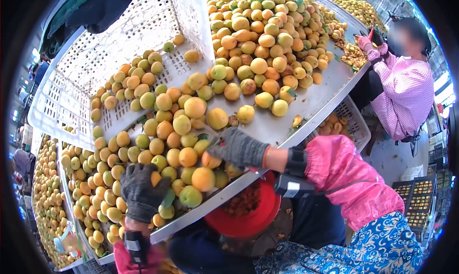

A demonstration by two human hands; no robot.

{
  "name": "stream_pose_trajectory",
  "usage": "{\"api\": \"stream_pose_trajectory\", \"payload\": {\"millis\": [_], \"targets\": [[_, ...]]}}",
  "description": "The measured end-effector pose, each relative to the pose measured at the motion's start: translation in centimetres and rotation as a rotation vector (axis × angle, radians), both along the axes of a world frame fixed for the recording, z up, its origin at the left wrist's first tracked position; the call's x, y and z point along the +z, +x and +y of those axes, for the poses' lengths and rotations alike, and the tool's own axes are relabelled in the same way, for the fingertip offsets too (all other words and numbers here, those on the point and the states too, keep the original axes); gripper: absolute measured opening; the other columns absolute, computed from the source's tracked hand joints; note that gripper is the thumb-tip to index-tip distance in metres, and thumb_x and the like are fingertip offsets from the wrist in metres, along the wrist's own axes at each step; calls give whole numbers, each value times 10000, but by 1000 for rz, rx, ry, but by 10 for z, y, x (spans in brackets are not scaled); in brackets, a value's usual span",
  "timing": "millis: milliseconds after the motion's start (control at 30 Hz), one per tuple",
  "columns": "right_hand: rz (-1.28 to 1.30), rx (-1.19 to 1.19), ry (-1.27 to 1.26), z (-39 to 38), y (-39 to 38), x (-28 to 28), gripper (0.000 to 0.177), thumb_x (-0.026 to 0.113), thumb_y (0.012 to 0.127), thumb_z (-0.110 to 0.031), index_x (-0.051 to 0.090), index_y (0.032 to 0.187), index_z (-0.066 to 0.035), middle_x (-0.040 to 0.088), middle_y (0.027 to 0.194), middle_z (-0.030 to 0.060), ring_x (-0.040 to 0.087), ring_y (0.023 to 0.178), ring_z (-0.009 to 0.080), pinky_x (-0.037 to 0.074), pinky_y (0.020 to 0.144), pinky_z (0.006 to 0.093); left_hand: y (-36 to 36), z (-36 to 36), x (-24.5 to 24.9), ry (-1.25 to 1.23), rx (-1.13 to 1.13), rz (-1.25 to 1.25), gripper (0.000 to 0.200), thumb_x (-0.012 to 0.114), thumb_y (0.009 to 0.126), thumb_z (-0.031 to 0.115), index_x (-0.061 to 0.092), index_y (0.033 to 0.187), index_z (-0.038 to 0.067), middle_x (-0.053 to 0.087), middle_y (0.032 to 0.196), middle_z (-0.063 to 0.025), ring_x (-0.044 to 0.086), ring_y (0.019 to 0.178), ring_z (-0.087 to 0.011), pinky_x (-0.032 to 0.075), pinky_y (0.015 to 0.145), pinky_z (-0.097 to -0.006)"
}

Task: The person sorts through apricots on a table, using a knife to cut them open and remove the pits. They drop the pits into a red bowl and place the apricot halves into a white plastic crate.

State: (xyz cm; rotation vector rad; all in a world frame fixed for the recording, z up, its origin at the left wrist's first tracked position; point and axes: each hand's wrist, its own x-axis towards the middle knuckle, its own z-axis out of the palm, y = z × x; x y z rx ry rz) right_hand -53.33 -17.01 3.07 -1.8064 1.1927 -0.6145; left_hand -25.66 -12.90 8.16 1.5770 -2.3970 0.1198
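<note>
Loose apricots (203, 179), yellow to orange with some green, lie heaped along the near side of the metal sorting table (306, 112). My left hand (143, 190), in a dark grey knitted glove, is down among them at the table's front edge, its thumb and fingers curled round one orange apricot (156, 178). A green leaf (168, 198) is by its thumb. My right hand (239, 148), gloved alike, has its fingers curled in, fingertips against an orange apricot (211, 160). A small red bit shows under that palm; I cannot tell what it holds.
A white perforated crate (67, 107) lies tipped at the left with apricots spilling out. A bigger apricot pile (267, 40) covers the far side. Below the table edge stands a red bucket (258, 224) with brownish scraps. A co-worker (406, 83) in pink checks sits at the right.
</note>
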Motion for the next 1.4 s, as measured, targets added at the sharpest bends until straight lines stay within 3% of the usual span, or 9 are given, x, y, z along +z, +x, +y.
{"api": "stream_pose_trajectory", "payload": {"millis": [167,300,567,600,700,1000,1067,1200,1400], "targets": [[445,177,-564,7,21,-21,200,491,876,-249,649,836,-133,590,757,134,594,668,315,457,545,430,32,16,-13,52,67,79,383,693,689,293,571,990,91,542,908,-145,493,913,-358,398,831,-455],[275,-32,-159,15,18,15,344,520,895,-391,630,913,-66,646,778,197,639,741,360,500,662,462,13,27,-1,87,232,177,453,707,648,242,552,1036,65,550,948,-153,492,954,-362,396,864,-467],[-112,-124,-684,53,18,66,293,558,912,-348,617,935,-61,641,702,139,620,575,289,489,520,374,4,61,18,-111,241,806,478,677,749,41,486,1186,7,541,1088,-126,524,1011,-256,467,851,-346],[-120,-122,-663,64,21,63,293,558,912,-348,617,935,-61,641,702,139,620,575,289,489,520,374,10,63,19,-170,173,686,480,665,768,34,481,1210,6,528,1138,-119,527,1015,-234,475,851,-334],[-420,-64,578,119,27,108,332,612,894,-371,637,1040,-74,612,700,19,508,461,94,424,424,243,-47,103,33,96,194,1164,531,659,751,34,464,1244,16,505,1164,-93,508,1041,-202,429,926,-319],[-440,-128,630,187,-2,60,330,670,850,-349,661,953,-36,638,733,43,597,594,137,484,516,290,-119,197,-20,610,85,1712,524,570,917,296,430,1309,-22,536,1180,-114,518,1081,-201,418,950,-315],[-282,10,-1,190,-6,30,295,664,861,-333,661,904,-41,647,743,55,613,645,132,499,556,278,-123,206,-18,594,137,1611,528,581,912,374,494,1236,-35,574,1120,-106,554,1001,-185,467,862,-294],[-330,-80,527,201,-26,77,275,592,921,-266,596,1045,-21,647,796,39,589,635,83,480,559,236,-131,219,-41,650,126,2076,589,608,884,433,495,1220,-37,579,1134,-141,574,1040,-230,506,856,-343],[-356,-143,305,247,-43,86,253,530,962,-224,577,1105,-20,624,776,23,563,569,63,443,490,210,-154,231,-48,758,41,2484,686,564,886,485,422,1275,-62,537,1225,-203,510,1149,-332,366,1026,-472]]}}
